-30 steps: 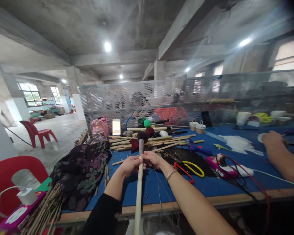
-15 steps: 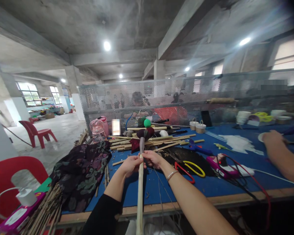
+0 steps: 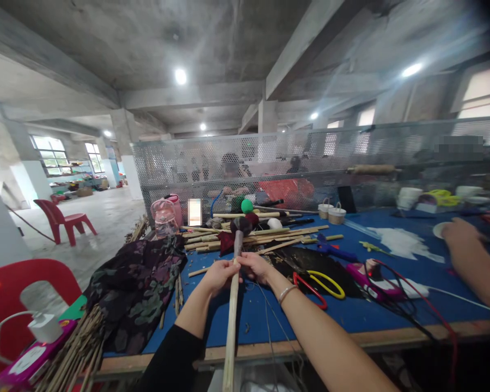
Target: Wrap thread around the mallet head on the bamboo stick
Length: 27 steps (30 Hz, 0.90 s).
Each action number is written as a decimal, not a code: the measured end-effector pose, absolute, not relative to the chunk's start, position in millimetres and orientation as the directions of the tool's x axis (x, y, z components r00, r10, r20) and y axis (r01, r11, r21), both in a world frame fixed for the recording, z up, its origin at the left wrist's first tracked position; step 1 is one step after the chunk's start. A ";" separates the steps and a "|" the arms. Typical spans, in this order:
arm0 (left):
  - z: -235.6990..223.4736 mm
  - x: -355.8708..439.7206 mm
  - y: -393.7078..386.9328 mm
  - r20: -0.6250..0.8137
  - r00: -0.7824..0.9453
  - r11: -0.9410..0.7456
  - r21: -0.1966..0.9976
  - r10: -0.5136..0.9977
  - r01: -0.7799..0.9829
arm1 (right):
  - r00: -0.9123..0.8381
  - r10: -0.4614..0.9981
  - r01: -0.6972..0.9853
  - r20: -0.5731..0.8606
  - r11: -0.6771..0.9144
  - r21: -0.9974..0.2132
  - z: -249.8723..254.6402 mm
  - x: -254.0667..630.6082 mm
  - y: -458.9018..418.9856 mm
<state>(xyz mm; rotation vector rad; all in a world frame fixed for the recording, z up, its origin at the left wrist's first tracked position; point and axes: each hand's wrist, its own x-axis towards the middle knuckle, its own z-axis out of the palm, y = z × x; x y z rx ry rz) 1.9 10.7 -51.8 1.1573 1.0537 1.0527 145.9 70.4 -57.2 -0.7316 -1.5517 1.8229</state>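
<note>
A pale wooden stick (image 3: 231,332) points away from me over the table's front edge. My left hand (image 3: 220,275) is closed around its upper part, thumb and fingers pinching it. Grey thin fabric (image 3: 238,242) covers the stick's far end, with a dark rounded bundle (image 3: 240,224) beyond it. My right hand (image 3: 255,267) is closed against the fabric's lower edge, touching the stick. Thin grey thread (image 3: 270,309) trails from beneath my right fingers down past the table edge; the fingertips are partly hidden.
Red-and-yellow-handled scissors (image 3: 324,286) lie right of my hands. Loose sticks (image 3: 269,236) and a green ball (image 3: 247,206) are behind. Dark patterned cloth (image 3: 134,294) covers the left. A purple power strip (image 3: 375,283) and another person's arm (image 3: 471,256) are at right.
The stick's near end has shifted slightly left, and its dark bundle has turned or tilted a little. Both hands stay at nearly the same place on the stick.
</note>
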 end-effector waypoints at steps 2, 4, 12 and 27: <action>-50.2 3.7 9.7 -0.108 0.228 0.153 0.970 0.968 -0.187 | -0.664 0.747 -0.125 -0.017 -0.133 -0.983 -55.6 146.6 69.9; -48.5 5.1 8.5 -0.143 0.237 0.199 0.953 0.961 -0.228 | -0.665 0.747 -0.121 -0.014 -0.126 -0.985 -55.3 146.7 69.8; -49.9 2.9 8.2 -0.087 0.035 0.086 0.996 0.996 0.033 | -0.620 0.784 -0.033 -0.035 -0.071 -0.997 -58.0 143.5 67.8; -46.6 3.7 4.9 -0.145 0.246 0.179 0.976 0.958 -0.121 | -0.672 0.739 -0.078 -0.039 -0.124 -0.989 -56.4 148.3 66.8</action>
